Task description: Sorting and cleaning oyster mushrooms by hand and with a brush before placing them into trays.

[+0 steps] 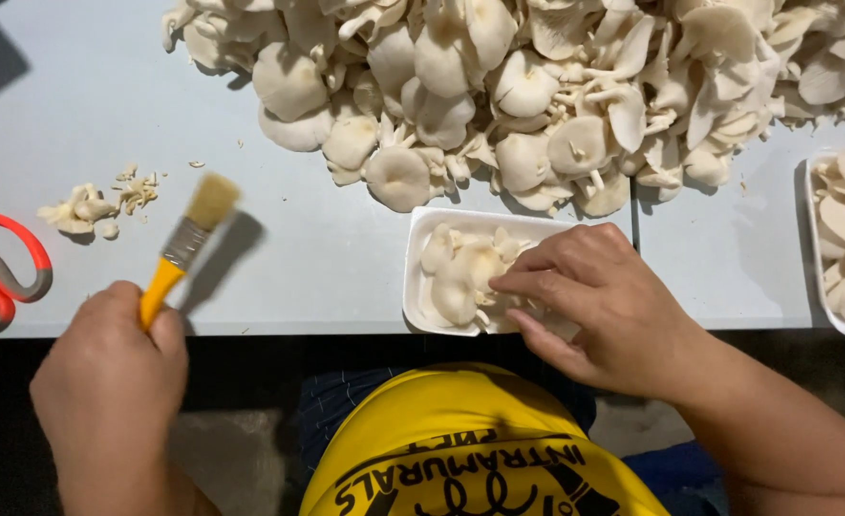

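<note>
At the near edge of the desk, our right hand presses soft, light mushrooms in the white tray; they break easily, so we pinch stems gently. Our left hand grips a brush.

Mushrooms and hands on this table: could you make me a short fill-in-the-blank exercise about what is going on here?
1. The left hand holds a ____ with a yellow handle.
2. The fingers of the right hand touch mushrooms in a white ____ at the table edge.
3. The big mushroom pile lies on the ____ side of the table.
4. Red-handled ____ lie at the left edge.

Missing words: brush; tray; far; scissors
</note>
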